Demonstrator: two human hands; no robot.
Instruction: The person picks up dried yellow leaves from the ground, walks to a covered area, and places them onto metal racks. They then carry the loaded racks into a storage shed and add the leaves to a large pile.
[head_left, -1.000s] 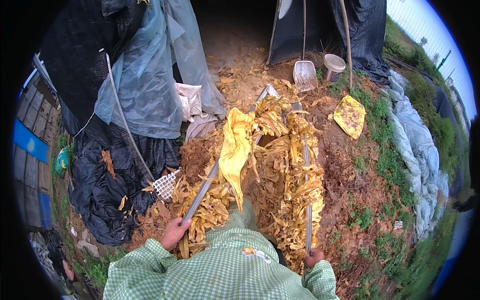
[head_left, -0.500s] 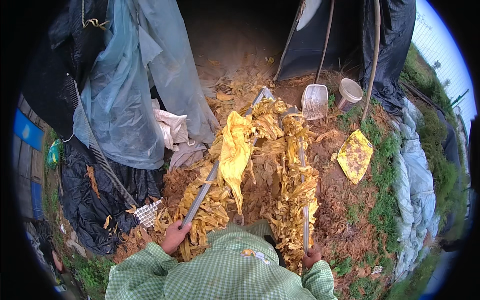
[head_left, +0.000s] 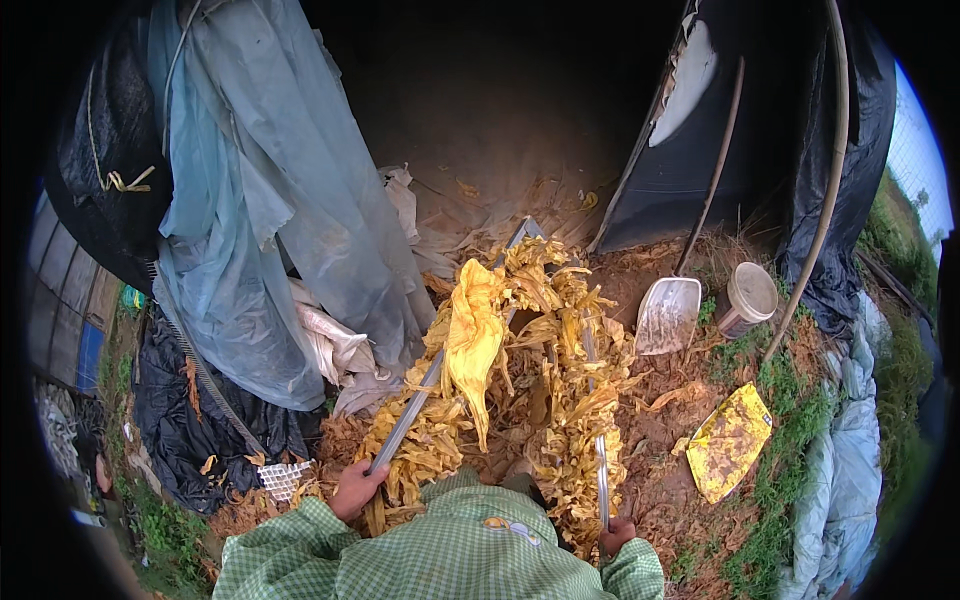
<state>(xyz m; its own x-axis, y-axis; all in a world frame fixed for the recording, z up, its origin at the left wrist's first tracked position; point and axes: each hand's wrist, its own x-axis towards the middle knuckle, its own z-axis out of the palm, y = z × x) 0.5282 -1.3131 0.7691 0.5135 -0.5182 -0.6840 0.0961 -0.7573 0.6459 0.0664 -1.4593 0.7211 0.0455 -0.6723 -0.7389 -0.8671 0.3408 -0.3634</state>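
Note:
My left hand [head_left: 357,490] is closed round the near end of a grey metal bar [head_left: 410,412], and my right hand [head_left: 617,535] grips a matching metal bar [head_left: 602,470]. These long bars run forward and come together at a point far ahead of me, like a narrow rack. Thick bunches of dried yellow leaves [head_left: 590,400], tobacco by their look, hang along both sides. One broad, bright yellow leaf [head_left: 473,325] droops over the left bar. Both my arms, in green checked sleeves, are held low and apart.
Ahead lies a dark doorway [head_left: 490,110] between a bluish plastic sheet [head_left: 330,230] and a black sheet [head_left: 740,110]. On the right are a white shovel [head_left: 668,318], a bucket [head_left: 752,292], a leaning pole [head_left: 832,190] and a yellow sheet [head_left: 730,442]. Brown leaf scraps litter the ground.
The doorway, plastic sheets, shovel and bucket now appear larger and lower: I have moved forward with the rack. Both hands keep their grip on the bars.

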